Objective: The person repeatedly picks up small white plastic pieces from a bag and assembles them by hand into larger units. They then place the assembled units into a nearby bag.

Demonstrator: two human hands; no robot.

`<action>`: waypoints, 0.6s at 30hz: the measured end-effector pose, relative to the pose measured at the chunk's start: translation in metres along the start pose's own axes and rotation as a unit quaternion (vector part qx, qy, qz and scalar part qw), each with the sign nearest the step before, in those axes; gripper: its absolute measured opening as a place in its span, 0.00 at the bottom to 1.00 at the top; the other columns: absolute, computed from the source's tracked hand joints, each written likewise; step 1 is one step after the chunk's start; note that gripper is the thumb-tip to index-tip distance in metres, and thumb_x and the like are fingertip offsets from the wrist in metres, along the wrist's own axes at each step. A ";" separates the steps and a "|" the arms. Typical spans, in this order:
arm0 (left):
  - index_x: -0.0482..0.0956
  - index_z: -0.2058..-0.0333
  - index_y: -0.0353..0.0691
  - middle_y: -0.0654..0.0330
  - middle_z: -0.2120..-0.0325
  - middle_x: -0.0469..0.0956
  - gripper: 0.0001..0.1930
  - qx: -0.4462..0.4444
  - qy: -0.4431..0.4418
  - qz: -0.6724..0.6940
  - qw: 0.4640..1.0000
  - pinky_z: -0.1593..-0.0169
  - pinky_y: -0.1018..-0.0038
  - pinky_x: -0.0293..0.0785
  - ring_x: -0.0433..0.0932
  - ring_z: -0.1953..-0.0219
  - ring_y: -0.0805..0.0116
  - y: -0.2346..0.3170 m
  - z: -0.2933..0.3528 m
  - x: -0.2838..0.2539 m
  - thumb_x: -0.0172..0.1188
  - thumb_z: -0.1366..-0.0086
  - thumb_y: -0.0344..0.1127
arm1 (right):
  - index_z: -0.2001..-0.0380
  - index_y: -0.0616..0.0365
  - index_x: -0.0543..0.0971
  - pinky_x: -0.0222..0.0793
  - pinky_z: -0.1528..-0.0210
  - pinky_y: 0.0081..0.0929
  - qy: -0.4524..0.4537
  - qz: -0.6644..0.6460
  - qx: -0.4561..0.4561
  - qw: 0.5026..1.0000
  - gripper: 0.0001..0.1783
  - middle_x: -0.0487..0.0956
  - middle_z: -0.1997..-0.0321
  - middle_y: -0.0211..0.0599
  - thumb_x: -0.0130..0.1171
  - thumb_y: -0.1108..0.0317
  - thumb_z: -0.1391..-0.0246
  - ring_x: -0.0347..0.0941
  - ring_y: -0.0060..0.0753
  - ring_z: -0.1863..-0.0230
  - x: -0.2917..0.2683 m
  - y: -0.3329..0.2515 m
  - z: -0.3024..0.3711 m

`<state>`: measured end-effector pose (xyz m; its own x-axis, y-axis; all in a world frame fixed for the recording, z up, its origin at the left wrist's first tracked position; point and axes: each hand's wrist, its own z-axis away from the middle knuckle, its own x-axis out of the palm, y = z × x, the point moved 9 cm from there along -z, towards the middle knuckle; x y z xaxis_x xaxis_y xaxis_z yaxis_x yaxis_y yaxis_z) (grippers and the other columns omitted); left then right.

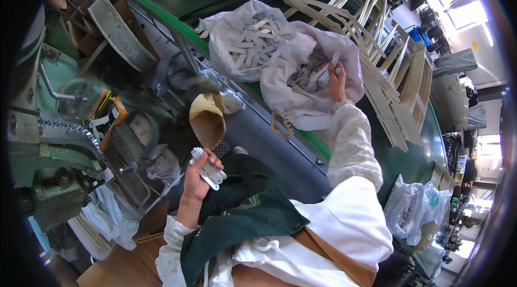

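My left hand [194, 183] is closed around a small stack of flat white strips [209, 173] with rounded ends and small holes, held in front of my body. Stretched far forward, my right hand [337, 85] reaches over an open white sack [293, 101] and pinches a similar pale strip [335, 59], which stands up past the fingers. Loose grey-white strips [301, 79] lie inside that sack, partly hidden by its folds and my hand. Beside it on the left, a second white sack [223, 28] holds a heap of strips [256, 44].
Both sacks rest on a green-topped table [390, 166]. Long pale slats [388, 104] are piled at the right. A green machine [59, 190] stands at my left, near a round tub [142, 128]. A yellowish bag [207, 120] hangs between. Clear plastic bags [412, 206] lie at right.
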<state>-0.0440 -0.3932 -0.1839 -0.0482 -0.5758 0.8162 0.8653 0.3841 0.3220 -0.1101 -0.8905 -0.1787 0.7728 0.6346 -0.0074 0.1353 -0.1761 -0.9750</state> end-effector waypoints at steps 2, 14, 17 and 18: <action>0.73 0.66 0.41 0.63 0.76 0.69 0.06 -0.013 -0.010 0.015 1.000 0.67 0.76 0.67 0.69 0.74 0.71 -0.001 -0.007 0.003 0.59 0.38 0.35 | 0.58 0.58 0.68 0.61 0.74 0.23 0.037 -0.176 0.112 0.977 0.06 0.67 0.75 0.28 0.43 0.70 0.36 0.61 0.21 0.77 -0.001 0.022 0.004; 0.79 0.63 0.35 0.69 0.82 0.70 0.06 0.168 0.040 -0.332 0.927 0.82 0.85 0.56 0.61 0.84 0.84 0.038 -0.014 0.052 0.59 0.38 0.29 | 0.62 0.57 0.71 0.48 0.81 0.13 -0.589 -0.064 0.325 0.737 0.18 0.61 0.81 0.18 0.58 0.53 0.44 0.54 0.12 0.82 0.268 -0.131 0.247; 0.78 0.67 0.35 0.67 0.81 0.72 0.04 0.186 0.023 -0.366 0.911 0.82 0.85 0.56 0.64 0.84 0.83 0.045 0.007 0.030 0.59 0.39 0.28 | 0.64 0.58 0.73 0.52 0.82 0.15 -0.587 -0.067 0.373 0.716 0.17 0.65 0.81 0.19 0.57 0.54 0.42 0.57 0.13 0.83 0.294 -0.130 0.269; 0.78 0.67 0.34 0.66 0.81 0.72 0.04 0.187 0.022 -0.316 0.930 0.82 0.86 0.56 0.64 0.84 0.83 0.048 0.015 0.022 0.59 0.39 0.28 | 0.64 0.59 0.73 0.52 0.82 0.15 -0.580 -0.057 0.373 0.722 0.17 0.65 0.82 0.19 0.56 0.54 0.42 0.57 0.12 0.83 0.300 -0.126 0.272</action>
<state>-0.0116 -0.3767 -0.1429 -0.4604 -0.7973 0.3904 0.4364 0.1797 0.8816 -0.0638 -0.4729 -0.1180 -0.3142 0.8927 0.3232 -0.5495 0.1066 -0.8287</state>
